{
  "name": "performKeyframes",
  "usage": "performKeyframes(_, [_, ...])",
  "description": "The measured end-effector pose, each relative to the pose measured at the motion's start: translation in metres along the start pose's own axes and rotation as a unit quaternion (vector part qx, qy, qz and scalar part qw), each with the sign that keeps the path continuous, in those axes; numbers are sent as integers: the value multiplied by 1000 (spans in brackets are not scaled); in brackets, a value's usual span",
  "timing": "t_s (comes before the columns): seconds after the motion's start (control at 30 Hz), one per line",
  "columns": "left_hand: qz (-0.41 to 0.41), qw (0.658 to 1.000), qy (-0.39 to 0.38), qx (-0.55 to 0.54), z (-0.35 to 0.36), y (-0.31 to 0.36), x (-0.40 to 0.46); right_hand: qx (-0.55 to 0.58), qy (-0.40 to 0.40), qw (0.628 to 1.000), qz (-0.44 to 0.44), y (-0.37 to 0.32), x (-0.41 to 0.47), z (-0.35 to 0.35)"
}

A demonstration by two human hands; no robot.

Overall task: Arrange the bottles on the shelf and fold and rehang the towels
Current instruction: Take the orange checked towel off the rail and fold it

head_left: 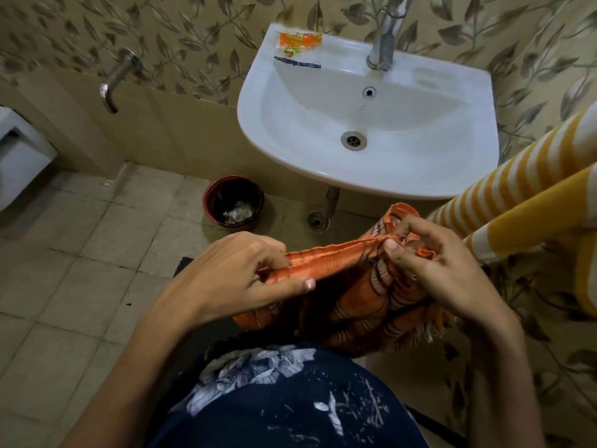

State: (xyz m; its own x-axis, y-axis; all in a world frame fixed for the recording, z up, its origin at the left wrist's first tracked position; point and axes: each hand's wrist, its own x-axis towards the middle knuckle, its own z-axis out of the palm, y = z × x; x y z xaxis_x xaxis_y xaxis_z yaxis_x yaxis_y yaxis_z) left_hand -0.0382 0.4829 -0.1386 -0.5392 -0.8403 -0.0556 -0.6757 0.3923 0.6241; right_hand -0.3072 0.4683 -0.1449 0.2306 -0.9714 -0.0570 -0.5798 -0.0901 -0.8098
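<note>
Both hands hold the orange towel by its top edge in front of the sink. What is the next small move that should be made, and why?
Probably draw the hands apart to pull the edge straight. The left hand and right hand both pinch the hem of the orange towel, but the cloth below hangs bunched and crumpled, so it cannot be folded neatly yet. The yellow striped towel already hangs at the right.

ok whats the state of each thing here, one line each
orange towel: off the rail, bunched, top edge stretched between both hands
left hand: pinches the towel edge
right hand: pinches the towel edge
striped towel: hanging at right
sink: empty, dry-looking
tap: no water running
packet: lying on the sink rim
bin: open, rubbish inside
</note>
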Motion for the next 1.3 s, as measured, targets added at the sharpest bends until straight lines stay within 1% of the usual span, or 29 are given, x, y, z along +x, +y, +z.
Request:
performKeyframes(0.17, [-16,1000,23,1,-5,-8,-3,-26,43,996,76,29,2,-5])
performKeyframes(0.23, [-21,999,24,0,-4,-11,-1,-46,18,994,95,34,2,-2])
performKeyframes(0.3, [-17,1000,19,-5,-1,-12,0,-67,-22,993,96,34,3,4])
performKeyframes(0.37, [-11,1000,13,-13,1,-13,1,-59,-44,993,94,27,5,10])
performKeyframes(0.47, [-1,1000,8,-11,2,-14,3,-19,-44,998,52,13,6,15])
performKeyframes(0.53, [5,1000,8,-11,2,-14,4,-1,-81,996,31,-1,7,20])
performKeyframes(0.6, [9,1000,3,-16,2,-10,6,30,-136,990,-8,-15,9,31])
performKeyframes(0.7, [14,1000,-2,-18,1,-5,7,-26,-185,979,-87,-33,16,49])
performKeyframes(0.77, [17,1000,11,-17,-2,-5,6,-56,-186,975,-104,-41,21,56])
performKeyframes(0.9, [-2,997,74,-21,-13,-9,-2,-90,-138,983,-80,-35,25,52])
performKeyframes(1.03, [-12,997,74,-14,-18,-9,-6,-77,-118,987,-77,-31,24,55])
performKeyframes(1.1, [-35,996,79,-32,-16,-8,-6,-63,-87,993,-54,-28,23,59])
performKeyframes(1.17, [-84,988,108,-75,-13,-7,-7,-17,-59,998,5,-27,24,60])
performKeyframes(1.2, [-114,981,123,-95,-10,-7,-8,31,-61,997,47,-26,24,59])
performKeyframes(1.27, [-169,966,145,-132,-4,-5,-10,138,-71,981,113,-23,24,60])
performKeyframes(1.3, [-192,957,154,-150,0,-4,-11,164,-58,977,127,-22,24,61])
